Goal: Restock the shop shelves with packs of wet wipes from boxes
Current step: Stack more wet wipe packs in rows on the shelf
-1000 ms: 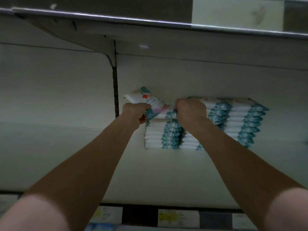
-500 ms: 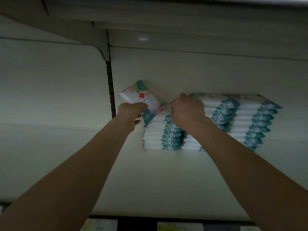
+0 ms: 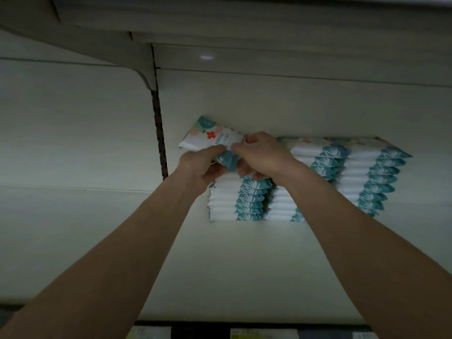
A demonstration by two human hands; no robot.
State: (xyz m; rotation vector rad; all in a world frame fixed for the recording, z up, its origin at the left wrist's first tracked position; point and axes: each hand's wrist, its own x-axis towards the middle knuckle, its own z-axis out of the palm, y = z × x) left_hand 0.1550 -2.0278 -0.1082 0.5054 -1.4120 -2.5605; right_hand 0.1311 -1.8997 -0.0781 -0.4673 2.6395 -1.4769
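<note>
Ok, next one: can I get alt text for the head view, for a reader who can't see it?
The left hand and right hand grip a tilted pack of wet wipes just above the left end of the neat teal-and-white stacks. The stacks sit on a pale shelf, dimly lit, beneath an upper shelf.

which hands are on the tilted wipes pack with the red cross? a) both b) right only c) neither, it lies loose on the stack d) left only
A: the left hand and the right hand both grip the near end of the pack with the red cross, which is tilted above the leftmost stack.
</note>
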